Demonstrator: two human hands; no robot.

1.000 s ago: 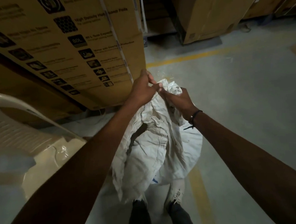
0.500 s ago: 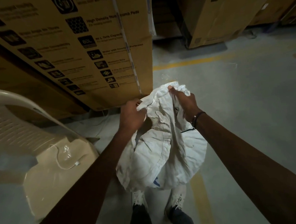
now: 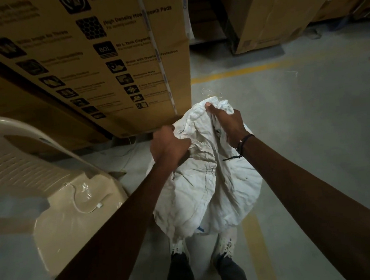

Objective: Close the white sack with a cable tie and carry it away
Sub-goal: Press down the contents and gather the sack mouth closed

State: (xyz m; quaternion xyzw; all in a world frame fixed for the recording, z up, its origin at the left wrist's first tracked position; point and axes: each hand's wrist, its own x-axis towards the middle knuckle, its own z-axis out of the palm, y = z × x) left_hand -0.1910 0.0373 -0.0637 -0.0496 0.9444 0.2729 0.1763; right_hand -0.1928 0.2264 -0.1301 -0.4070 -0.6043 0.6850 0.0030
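My L hand & R hand both clench bunched mouth of white sack, gathering cloth into a neck for cable tie; tie not visible.

A tall brown cardboard carton carries rows of black icons with printed feature lines. Legible among them are "High Density Honeycomb Pads", an icon marked "80L" beside "80 L Tank Capacity", and "Motor with Overload Protection"; the remaining lines are too blurred to read.
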